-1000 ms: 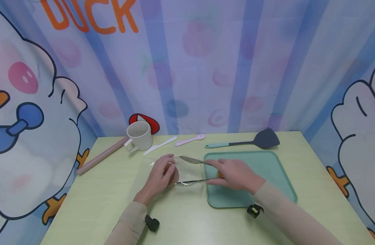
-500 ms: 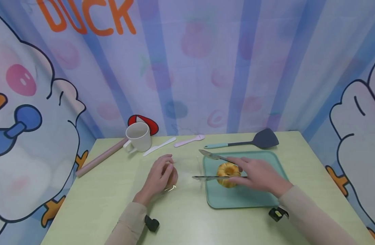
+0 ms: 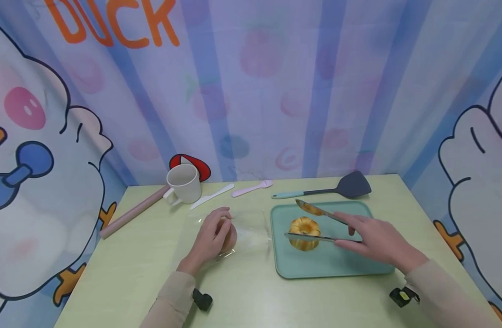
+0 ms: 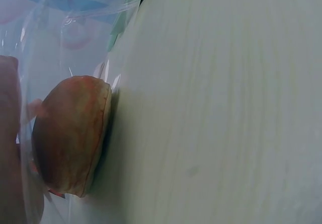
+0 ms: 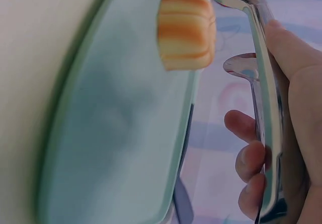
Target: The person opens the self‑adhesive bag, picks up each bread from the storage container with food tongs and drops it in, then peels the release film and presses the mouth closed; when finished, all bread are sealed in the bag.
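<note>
My left hand (image 3: 210, 234) curls round a clear plastic bag (image 3: 252, 228), with a round brown bun (image 4: 73, 133) inside it. In the left wrist view the bun shows through the film, lying low over the table, and part of the hand lies at the left edge. My right hand (image 3: 375, 239) holds a pair of metal tongs (image 3: 328, 238), thumb on one arm and fingers on the other. The tong arms stand apart with nothing between them. Below the tongs, a golden ring-shaped bread (image 3: 304, 246) lies on the green tray (image 3: 337, 266), separate from their tips in the right wrist view (image 5: 186, 32).
Along the back of the table are a white mug (image 3: 185, 186), a white plastic knife (image 3: 211, 197), a pale purple spoon (image 3: 252, 188) and a dark spatula (image 3: 351, 186). A pinkish rod (image 3: 134, 212) lies at the left. A printed curtain (image 3: 267, 100) hangs behind.
My right hand has moved right with the tongs, from beside the bag to over the tray, so the ring-shaped bread shows. My left hand has stayed at the bag.
</note>
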A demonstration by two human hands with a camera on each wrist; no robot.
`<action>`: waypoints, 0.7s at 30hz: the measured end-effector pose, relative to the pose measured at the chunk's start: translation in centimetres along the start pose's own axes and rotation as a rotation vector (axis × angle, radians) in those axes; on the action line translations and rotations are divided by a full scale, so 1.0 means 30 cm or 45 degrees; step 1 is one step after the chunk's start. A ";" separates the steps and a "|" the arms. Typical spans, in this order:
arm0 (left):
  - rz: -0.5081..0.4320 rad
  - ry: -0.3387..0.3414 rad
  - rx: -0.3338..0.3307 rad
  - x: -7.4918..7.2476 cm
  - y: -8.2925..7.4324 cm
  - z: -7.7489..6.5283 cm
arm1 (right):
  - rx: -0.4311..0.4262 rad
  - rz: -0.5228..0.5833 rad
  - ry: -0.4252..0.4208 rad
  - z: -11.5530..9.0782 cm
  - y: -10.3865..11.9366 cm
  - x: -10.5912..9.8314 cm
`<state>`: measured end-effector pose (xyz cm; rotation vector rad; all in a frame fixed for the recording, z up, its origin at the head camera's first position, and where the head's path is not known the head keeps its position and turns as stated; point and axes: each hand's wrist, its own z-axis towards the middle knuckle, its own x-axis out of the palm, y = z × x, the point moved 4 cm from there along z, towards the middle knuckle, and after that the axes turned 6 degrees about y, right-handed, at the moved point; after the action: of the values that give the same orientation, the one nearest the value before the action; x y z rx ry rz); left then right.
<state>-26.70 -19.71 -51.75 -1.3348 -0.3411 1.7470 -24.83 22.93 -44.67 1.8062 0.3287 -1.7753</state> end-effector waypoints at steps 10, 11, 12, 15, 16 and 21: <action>0.006 -0.014 0.040 0.004 0.001 -0.002 | 0.071 0.025 0.012 -0.074 -0.066 0.030; 0.003 -0.016 0.041 0.004 0.002 -0.002 | 0.073 0.029 0.011 -0.079 -0.071 0.034; 0.004 -0.019 0.045 0.004 0.003 -0.002 | 0.075 0.034 0.011 -0.085 -0.076 0.039; 0.002 -0.026 0.057 0.003 0.003 -0.001 | 0.081 0.033 0.010 -0.097 -0.088 0.056; 0.000 -0.027 0.060 0.003 0.003 -0.001 | 0.080 0.032 0.010 -0.100 -0.091 0.062; -0.003 -0.016 0.053 0.002 0.001 -0.001 | 0.080 0.039 0.022 -0.106 -0.096 0.092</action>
<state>-26.70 -19.69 -51.81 -1.2938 -0.3116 1.7525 -23.54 26.40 -48.19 1.8614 0.2538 -1.7675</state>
